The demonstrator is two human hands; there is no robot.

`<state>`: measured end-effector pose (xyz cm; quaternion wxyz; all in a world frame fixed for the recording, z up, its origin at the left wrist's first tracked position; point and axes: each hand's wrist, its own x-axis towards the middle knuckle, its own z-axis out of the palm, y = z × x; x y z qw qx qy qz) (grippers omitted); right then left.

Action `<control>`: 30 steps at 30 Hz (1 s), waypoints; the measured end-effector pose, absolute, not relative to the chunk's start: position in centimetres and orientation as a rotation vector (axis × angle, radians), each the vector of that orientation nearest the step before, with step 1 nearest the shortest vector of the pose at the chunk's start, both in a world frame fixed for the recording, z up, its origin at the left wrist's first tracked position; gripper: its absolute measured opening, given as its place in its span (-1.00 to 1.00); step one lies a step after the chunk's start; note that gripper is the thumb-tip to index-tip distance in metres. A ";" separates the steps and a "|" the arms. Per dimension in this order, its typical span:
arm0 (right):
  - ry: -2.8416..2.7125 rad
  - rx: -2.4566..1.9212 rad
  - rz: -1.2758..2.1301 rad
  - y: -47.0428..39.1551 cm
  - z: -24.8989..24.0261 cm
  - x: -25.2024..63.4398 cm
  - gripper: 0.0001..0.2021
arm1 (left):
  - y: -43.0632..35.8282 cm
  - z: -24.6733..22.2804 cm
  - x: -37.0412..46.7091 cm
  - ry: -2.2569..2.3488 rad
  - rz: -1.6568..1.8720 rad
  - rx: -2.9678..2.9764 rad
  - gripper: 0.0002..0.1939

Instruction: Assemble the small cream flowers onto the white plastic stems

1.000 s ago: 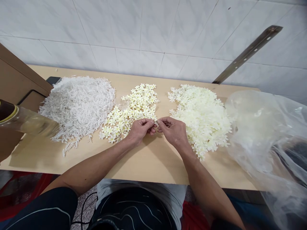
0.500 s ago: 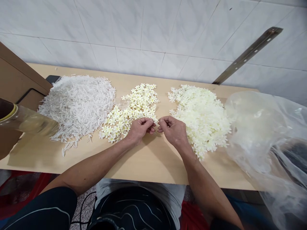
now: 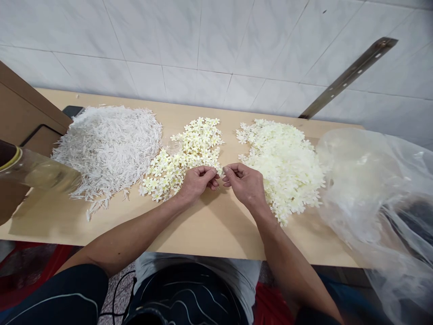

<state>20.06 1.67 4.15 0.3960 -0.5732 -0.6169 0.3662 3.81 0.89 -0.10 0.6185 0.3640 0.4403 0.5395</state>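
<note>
My left hand (image 3: 201, 180) and my right hand (image 3: 242, 181) meet almost fingertip to fingertip over the table's middle. Both are closed in a pinch, and what lies between the fingers is too small or too hidden to name. Just beyond and left of my left hand spreads a pile of small pale-yellow flowers (image 3: 181, 164) with yellow centres. To the right of my right hand lies a larger heap of creamy white flower heads (image 3: 287, 164). A big mound of thin white stem-like pieces (image 3: 113, 146) sits farther left.
A clear plastic bag (image 3: 361, 180) covers the table's right end. At the left edge are a transparent jar-like container (image 3: 43, 171) and a brown cardboard box (image 3: 23, 106). Behind the wooden table (image 3: 209, 230) rises a tiled wall with a slanted metal strip (image 3: 350, 77).
Both hands stay in nearly the same place, pinched close together. The piles look unchanged, and the whole view has shifted very slightly.
</note>
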 end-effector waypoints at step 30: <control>-1.701 -1.838 0.291 3.7 6.2 27.1 -0.80 | 0.9 0.0 3.7 0.972 1.241 0.789 -0.69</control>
